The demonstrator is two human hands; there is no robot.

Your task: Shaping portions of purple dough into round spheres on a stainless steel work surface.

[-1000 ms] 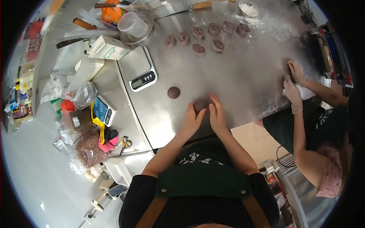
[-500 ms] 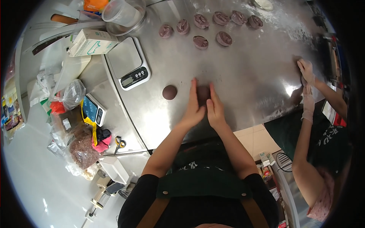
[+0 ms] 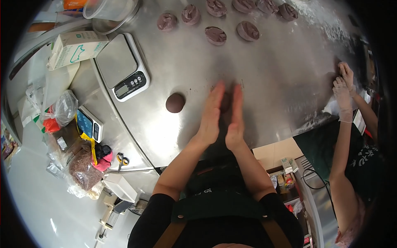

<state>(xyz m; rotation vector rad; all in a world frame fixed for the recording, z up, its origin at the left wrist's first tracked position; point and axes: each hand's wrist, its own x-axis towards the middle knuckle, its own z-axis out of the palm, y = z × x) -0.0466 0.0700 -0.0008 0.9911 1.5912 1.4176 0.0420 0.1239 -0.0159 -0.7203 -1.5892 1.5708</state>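
Note:
A dark brown dough ball [image 3: 225, 102] rests on the steel table between my two hands, partly covered by them. My left hand [image 3: 212, 115] stands on edge along its left side, fingers stretched out and together. On the ball's other side, my right hand [image 3: 235, 120] is held the same way, palm facing inward. Both hands are open and flank the ball; whether each palm touches it is hard to tell. A second smooth brown dough ball [image 3: 175, 103] sits by itself to the left of my left hand.
Several purplish folded dough pieces [image 3: 216, 36] lie at the far side. A kitchen scale [image 3: 131, 84] stands left, beside a carton [image 3: 76, 49] and a clear plastic tub [image 3: 105, 10]. Scissors [image 3: 122, 161] and bags lie further left. A co-worker's gloved hands [image 3: 343, 89] work at the right.
My hands have straightened and drawn closer together around the ball, hiding more of it. The view has shifted, so the table's things appear nearer. The co-worker's hands have moved slightly.

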